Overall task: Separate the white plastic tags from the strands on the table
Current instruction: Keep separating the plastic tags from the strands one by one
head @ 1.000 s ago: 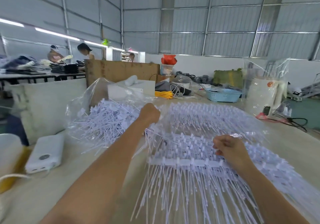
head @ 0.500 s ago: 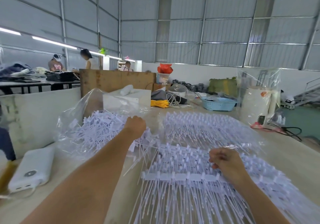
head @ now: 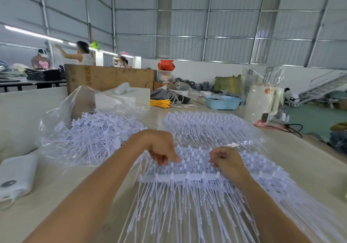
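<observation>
Both hands work on a sheet of joined white plastic tags (head: 187, 177) lying flat on the bench (head: 309, 167), its long strands (head: 178, 210) fanning toward the camera. The left hand (head: 161, 148) hangs over the sheet's upper left part, its fingers (head: 169, 158) curled downward with their tips touching the rows of tag heads; whether they pinch a tag cannot be told. The right hand (head: 228, 161) rests on the sheet just right of the left fingers, its own fingers curled and pressed against the tag heads, thumb side facing the left hand; the exact hold is hidden. A bare stretch of tag rows lies between the two sets of fingertips. Below the fingertips runs the nearest crossbar of tags. Beyond the fingers lies a second sheet of tags (head: 202, 124) under clear film. Left of the left fingers, a heap of loose separated tags (head: 93, 135) sits in an open clear plastic bag (head: 62, 111). Farther left, at the bench edge, lies a white power bank (head: 16, 175). A blue basket (head: 221, 101) stands far beyond the fingers.
</observation>
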